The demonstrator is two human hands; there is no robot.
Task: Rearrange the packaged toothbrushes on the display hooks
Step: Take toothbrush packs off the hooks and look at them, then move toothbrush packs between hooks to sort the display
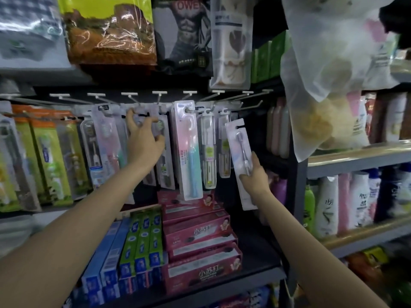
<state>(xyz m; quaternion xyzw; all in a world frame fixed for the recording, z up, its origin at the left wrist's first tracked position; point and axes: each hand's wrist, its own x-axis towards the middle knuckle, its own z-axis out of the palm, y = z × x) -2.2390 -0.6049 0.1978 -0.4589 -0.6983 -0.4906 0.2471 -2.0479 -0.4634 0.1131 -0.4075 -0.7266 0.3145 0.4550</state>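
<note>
Head view showed a shop rack of hooks (213, 101) hung with packaged toothbrushes above stacked toothpaste boxes (200, 236). The right hand (254, 176) held one loose pack (239, 150) by its lower half, thumb up the right edge and fingers curled behind the card, so the pack stood nearly upright, tilted a little left, with its notched hang tab at the top. It hung free of every hook, just right of the hanging clear-cased packs (209, 150) and below the bare hooks at the right of the rack.

The left hand (142, 138) reached into the row further left, its fingers bent round the tops of the packs there (160, 130); whether it pinched one pack or only pressed several aside could not be told, as motion blur smeared the fingertips.

The pack looked light: thin card with a clear plastic blister over the brush. Such card would likely be stiff along its length but bend easily across, and the glossy blister would probably be slippery. A hold on the flat card edges low down, as the right hand had, seemed sound, leaving the tab clear for threading. The tab itself looked the weak spot; forced crooked onto a wire it might tear. The tall pink-and-teal pack (189, 152) hung between the two hands on its own hook.
</note>
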